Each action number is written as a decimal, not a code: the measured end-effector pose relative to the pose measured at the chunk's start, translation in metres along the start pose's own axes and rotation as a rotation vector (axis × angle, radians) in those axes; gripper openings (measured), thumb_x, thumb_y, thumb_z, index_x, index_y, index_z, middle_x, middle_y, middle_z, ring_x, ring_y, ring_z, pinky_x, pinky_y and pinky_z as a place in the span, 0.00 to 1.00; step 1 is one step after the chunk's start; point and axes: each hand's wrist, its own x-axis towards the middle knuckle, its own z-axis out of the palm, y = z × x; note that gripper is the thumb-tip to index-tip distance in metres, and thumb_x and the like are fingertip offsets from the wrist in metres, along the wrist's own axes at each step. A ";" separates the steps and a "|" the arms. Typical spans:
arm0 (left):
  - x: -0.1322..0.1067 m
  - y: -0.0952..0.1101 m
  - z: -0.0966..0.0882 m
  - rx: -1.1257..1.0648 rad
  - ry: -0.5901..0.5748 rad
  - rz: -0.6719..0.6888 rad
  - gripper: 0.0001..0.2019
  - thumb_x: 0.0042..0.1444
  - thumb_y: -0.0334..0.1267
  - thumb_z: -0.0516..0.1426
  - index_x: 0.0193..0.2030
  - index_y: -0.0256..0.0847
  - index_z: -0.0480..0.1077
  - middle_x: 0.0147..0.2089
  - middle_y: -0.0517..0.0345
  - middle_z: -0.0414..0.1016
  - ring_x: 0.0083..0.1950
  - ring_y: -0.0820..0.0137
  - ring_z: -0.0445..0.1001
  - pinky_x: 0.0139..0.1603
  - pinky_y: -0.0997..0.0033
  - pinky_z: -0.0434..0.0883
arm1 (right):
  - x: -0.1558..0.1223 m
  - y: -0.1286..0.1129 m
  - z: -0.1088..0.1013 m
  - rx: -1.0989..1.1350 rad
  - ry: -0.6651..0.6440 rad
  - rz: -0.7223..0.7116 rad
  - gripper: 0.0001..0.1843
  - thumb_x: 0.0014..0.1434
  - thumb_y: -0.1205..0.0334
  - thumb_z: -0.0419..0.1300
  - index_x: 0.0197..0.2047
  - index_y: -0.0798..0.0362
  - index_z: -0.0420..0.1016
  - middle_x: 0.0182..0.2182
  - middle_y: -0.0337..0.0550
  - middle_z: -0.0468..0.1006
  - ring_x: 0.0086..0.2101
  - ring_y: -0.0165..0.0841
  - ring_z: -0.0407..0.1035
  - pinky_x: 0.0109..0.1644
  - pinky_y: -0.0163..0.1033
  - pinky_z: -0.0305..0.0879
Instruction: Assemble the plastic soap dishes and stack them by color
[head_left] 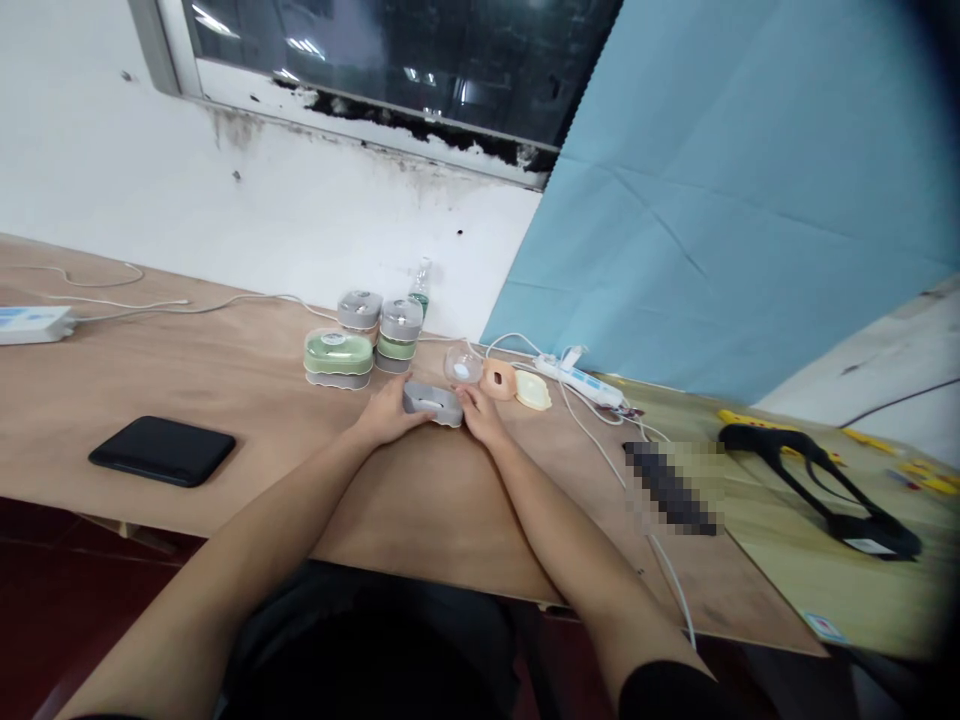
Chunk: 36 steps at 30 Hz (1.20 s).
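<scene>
Left grip (386, 415) and right grip (480, 412) clasp grey box (433, 402) by its ends — long axis left-to-right.

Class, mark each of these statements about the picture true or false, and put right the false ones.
1. The left hand and the right hand hold the grey box, one at each end. True.
2. The black pad lies to the right of the hands. False: it lies to their left, on the table.
3. The green box sits farther from the person than the grey box. True.
4. The bottle lies on its side at the table's near edge. False: it stands upright at the far edge, by the wall.
5. The power strip is to the right of the grey box. True.
</scene>
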 end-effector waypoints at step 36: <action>-0.007 0.008 -0.004 -0.129 0.004 0.069 0.41 0.56 0.60 0.51 0.69 0.37 0.45 0.68 0.41 0.52 0.68 0.54 0.54 0.66 0.54 0.55 | 0.015 0.024 -0.005 0.447 0.378 0.322 0.26 0.53 0.35 0.55 0.32 0.52 0.68 0.15 0.36 0.72 0.12 0.27 0.61 0.13 0.31 0.53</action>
